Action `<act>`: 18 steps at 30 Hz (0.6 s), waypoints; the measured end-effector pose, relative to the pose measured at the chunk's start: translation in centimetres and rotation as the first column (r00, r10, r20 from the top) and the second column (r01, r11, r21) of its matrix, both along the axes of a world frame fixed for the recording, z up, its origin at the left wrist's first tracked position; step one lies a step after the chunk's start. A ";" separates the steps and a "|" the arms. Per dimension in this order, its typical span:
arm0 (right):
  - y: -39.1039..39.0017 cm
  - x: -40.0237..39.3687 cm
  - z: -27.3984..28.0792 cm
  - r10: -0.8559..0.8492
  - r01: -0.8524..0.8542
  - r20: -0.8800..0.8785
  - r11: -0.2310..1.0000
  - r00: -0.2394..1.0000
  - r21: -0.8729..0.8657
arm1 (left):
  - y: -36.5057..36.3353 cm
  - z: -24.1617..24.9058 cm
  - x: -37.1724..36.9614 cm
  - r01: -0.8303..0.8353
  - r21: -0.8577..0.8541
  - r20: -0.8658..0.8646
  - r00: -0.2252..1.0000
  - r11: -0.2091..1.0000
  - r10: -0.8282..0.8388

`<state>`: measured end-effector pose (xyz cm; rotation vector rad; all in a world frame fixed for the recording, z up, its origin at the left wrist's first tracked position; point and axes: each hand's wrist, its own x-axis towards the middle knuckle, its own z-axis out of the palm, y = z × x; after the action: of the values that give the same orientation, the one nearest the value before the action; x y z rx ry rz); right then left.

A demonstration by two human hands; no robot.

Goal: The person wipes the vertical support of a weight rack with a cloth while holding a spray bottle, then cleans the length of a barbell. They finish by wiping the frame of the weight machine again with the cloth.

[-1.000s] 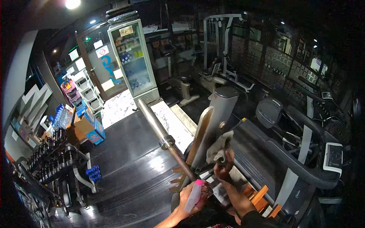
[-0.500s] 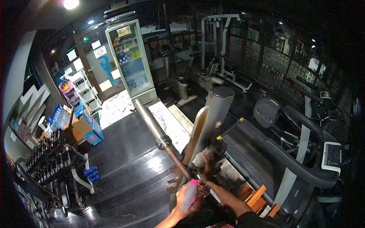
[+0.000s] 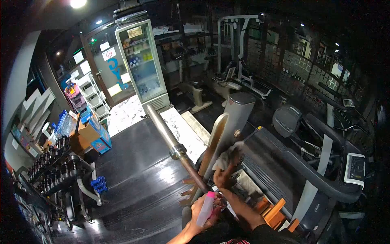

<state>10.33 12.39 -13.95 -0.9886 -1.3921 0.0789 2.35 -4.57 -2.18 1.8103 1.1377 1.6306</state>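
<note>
My left hand (image 3: 198, 211) is wrapped round a translucent spray bottle (image 3: 205, 212) with a pink end, close to the near part of a barbell (image 3: 189, 166). That bar slants up and away past the notched rack upright (image 3: 215, 138). Beyond it, my right hand (image 3: 222, 177) holds a crumpled whitish cloth (image 3: 224, 160) against the side of the grey machine column (image 3: 239, 107). The right fingers are partly hidden by the cloth and shadow.
Treadmills (image 3: 268, 162) stand to the right. A dumbbell rack (image 3: 61, 175) is at left, with blue dumbbells (image 3: 98, 185) by its foot. A cardboard box (image 3: 94, 134) and a glass-door fridge (image 3: 142, 65) stand farther back. Orange-brown wooden pieces (image 3: 276, 213) lie near my right forearm.
My right hand and the cloth have moved up and slightly right along the grey column. The left hand still grips the bottle, and the whole view has shifted slightly.
</note>
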 end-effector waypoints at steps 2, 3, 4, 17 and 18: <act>-1.1 0.8 -3.1 0.063 -0.059 0.098 0.998 0.993 -0.036 | -0.2 -0.2 0.2 0.017 -0.045 0.069 0.998 0.999 -0.014; -1.1 0.8 -4.5 0.181 -0.176 0.049 0.979 0.982 -0.101 | -0.1 -0.3 0.3 0.032 -0.085 0.135 0.991 0.996 -0.021; -1.1 0.8 -6.0 0.299 -0.297 -0.011 0.941 0.954 -0.162 | -0.1 -0.4 0.3 0.034 -0.087 0.134 0.991 0.996 -0.022; 2.0 1.7 8.3 0.030 -0.029 -0.029 0.999 0.999 0.020 | 0.2 1.2 0.1 -0.014 -0.026 -0.021 1.000 1.000 0.013; 2.0 1.8 6.4 -0.006 0.005 0.052 1.000 0.999 0.016 | 0.2 1.2 0.1 -0.003 -0.030 -0.028 1.000 1.000 0.002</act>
<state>12.14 14.37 -7.54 -0.9871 -1.4354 0.0378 2.45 -4.35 -1.00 1.8187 1.1711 1.5864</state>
